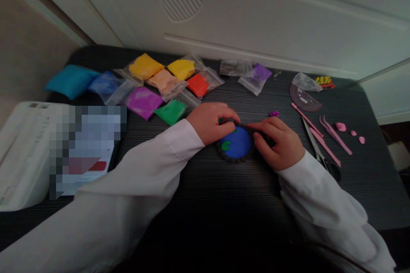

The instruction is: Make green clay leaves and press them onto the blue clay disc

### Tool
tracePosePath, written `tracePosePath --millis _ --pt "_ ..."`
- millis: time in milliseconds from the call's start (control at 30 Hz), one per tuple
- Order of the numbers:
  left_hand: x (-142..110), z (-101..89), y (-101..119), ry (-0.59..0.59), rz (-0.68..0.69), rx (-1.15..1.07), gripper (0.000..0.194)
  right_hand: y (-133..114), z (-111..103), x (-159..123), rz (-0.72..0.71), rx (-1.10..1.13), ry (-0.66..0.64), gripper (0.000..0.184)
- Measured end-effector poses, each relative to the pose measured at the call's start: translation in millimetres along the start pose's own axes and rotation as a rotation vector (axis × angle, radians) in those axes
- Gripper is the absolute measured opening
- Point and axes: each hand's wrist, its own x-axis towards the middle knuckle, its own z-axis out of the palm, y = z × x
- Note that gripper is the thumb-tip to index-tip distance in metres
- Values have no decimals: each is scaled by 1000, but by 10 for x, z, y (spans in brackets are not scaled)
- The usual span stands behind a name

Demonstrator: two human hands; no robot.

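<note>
A round clay disc (pixel 240 140) lies on the table, blue inside, with a rim of dark clay balls (pixel 237 161) and a green notched clay leaf (pixel 225 146) on its left part. My left hand (pixel 211 123) is closed on the disc's far left edge, thumb over the blue, index finger curved along the rim. More green clay shows partly under those fingers. At the right rim is my right hand (pixel 278 143), index finger stretched to the rim and thumb apart from it. Nothing shows between them. A small purple clay piece (pixel 274 114) lies beyond the right hand.
Bagged clay in several colours, including a green pack (pixel 171 112), lines the back left. A phone (pixel 92 149) and white box (pixel 28 153) stand left. Scissors (pixel 315 140), pink tweezers (pixel 335 134), a pink clay lump (pixel 340 126) and a dark protractor (pixel 304 98) lie right.
</note>
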Motion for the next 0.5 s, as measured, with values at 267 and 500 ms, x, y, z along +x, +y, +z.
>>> tracePosePath --millis 267,500 --pt "2 14 -8 3 14 16 25 -14 21 -6 11 -66 -32 27" --pt "0 7 0 6 2 6 26 -17 17 -10 21 -58 -51 28"
